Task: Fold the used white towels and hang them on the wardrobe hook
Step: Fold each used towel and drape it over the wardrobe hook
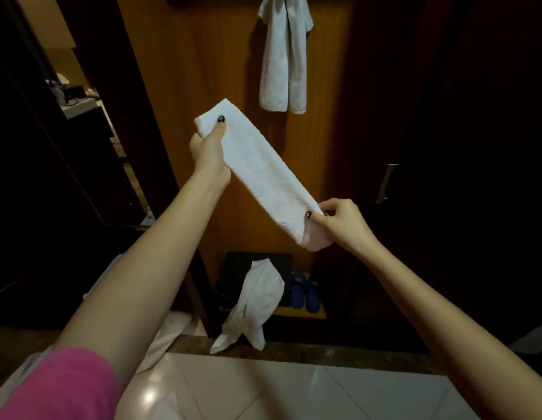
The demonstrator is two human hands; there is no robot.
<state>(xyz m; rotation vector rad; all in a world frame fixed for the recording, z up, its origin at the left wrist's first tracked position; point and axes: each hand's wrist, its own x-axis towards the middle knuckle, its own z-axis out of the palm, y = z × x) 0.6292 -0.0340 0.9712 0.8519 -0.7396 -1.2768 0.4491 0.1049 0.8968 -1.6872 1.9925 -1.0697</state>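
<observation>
Now I see my left hand (207,150) pinching the upper end of a folded white towel (260,174), right hand (339,222) pinching its lower end, towel slanted before the wardrobe panel (209,71), another towel (283,56) hanging above, probably on a hook, third towel (254,304) crumpled low beside blue slippers (304,291)

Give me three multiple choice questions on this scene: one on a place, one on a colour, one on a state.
1. Where are the slippers? A low in the wardrobe; B on a hook; C in a hand.
2. What colour is the sleeve? A green; B pink; C grey.
3. How is the held towel? A crumpled; B lying on tiles; C folded flat.
Answers: 1 A, low beside the draped towel; 2 B, pink at lower left; 3 C, left hand and right hand hold its ends.
</observation>
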